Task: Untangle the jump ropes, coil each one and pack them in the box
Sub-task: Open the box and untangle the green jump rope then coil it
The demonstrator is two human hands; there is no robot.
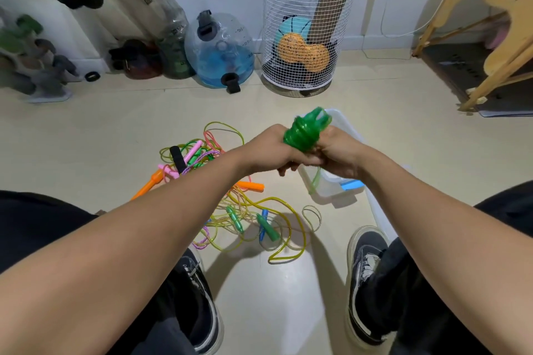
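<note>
A green jump rope [302,131], wound into a tight coil, is held up between both hands above the floor. My left hand [271,150] grips it from the left and my right hand [336,150] grips it from the right; a short loose end hangs below them. Under and behind my hands stands a clear plastic box [346,130] with a blue latch. A tangled pile of jump ropes [230,204] lies on the floor, with yellow, pink and green cords and orange, pink, green, blue and black handles.
A white wire basket [305,34] with balls stands at the back. A clear water jug [219,52] and bottles sit to its left. A wooden stool [476,23] stands at the right. My two shoes [364,282] rest on the beige floor.
</note>
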